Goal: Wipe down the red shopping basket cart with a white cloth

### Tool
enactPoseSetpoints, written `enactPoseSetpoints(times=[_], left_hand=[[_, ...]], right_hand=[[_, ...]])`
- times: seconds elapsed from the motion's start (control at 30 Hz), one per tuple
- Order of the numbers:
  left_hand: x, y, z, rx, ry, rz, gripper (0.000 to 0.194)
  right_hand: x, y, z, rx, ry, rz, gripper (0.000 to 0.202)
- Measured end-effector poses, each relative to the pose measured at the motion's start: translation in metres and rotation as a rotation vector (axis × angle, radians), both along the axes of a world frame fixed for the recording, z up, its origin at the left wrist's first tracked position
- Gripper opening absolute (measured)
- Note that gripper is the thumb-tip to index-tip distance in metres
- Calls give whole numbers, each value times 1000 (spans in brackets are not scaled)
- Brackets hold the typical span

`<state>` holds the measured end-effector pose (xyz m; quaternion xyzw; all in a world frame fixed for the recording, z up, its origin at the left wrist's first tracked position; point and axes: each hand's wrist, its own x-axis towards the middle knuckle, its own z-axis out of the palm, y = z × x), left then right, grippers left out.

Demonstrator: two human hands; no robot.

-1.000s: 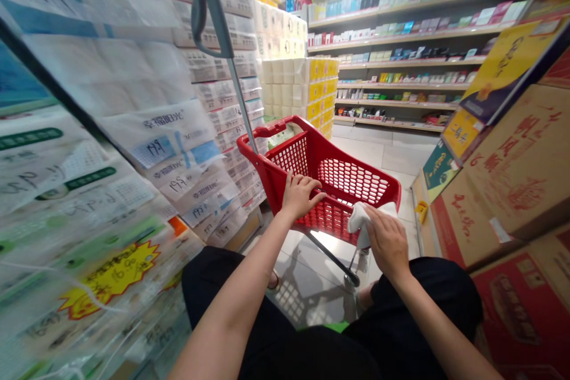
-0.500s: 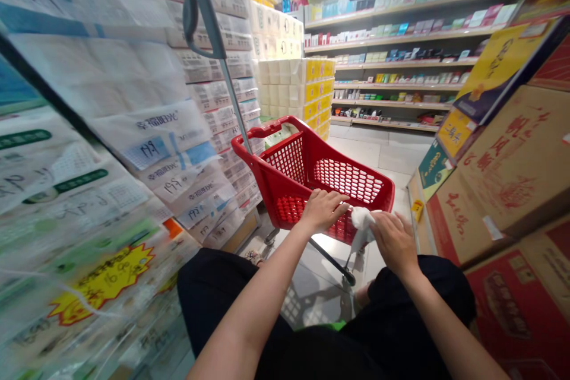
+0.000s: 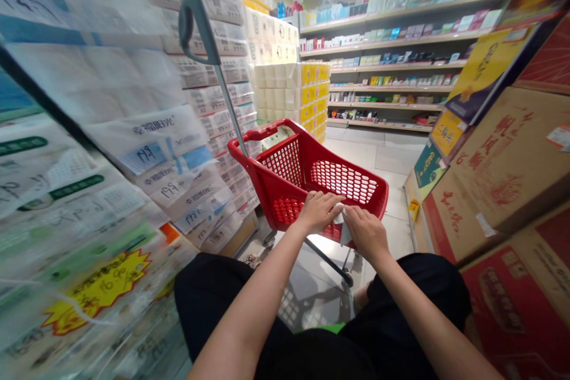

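Note:
A red plastic shopping cart (image 3: 267,181) with perforated sides stands before my knees, its long grey handle (image 3: 202,35) rising at the left. My left hand (image 3: 319,212) grips the near rim of its basket, fingers curled over the edge. Just to the right, close beside those fingertips, my right hand (image 3: 369,230) presses a crumpled white wipe (image 3: 344,235) against the same rim. Part of the wipe hangs below the fingers; whether it is cloth or paper I cannot tell.
Packs of tissue paper (image 3: 155,148) are stacked high on the left. Cardboard cartons (image 3: 512,154) are piled on the right. Ahead, beyond the tiled floor (image 3: 392,151), shelves (image 3: 378,53) hold many small boxes. A cart wheel (image 3: 347,277) rests between my feet.
My right hand has moved left along the rim with the wipe and is now close to my left hand. My left hand stays on the rim.

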<state>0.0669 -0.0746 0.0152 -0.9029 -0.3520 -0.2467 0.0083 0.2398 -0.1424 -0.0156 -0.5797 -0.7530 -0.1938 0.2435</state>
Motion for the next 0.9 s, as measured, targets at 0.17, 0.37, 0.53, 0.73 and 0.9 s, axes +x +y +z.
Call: enactPoseSetpoints(times=[0.17,0.37,0.53,0.73,0.9], left_hand=[[-5,5,-1,-15,30,-28,43],[0,8,0,10,-1,-21,39],[0,13,0,19,12,-5,35],[0,14,-3,60,59,36,35],[4,18,-5,91,88,84,41]], right_hand=[[49,-3,-16,-11,74,168,33],[93,15,-24,-88,70,227,36],[96,29,-19,-153,97,257,37],[48,29,-2,-95,60,14,41],[-5,34,3,8,-55,-51,30]])
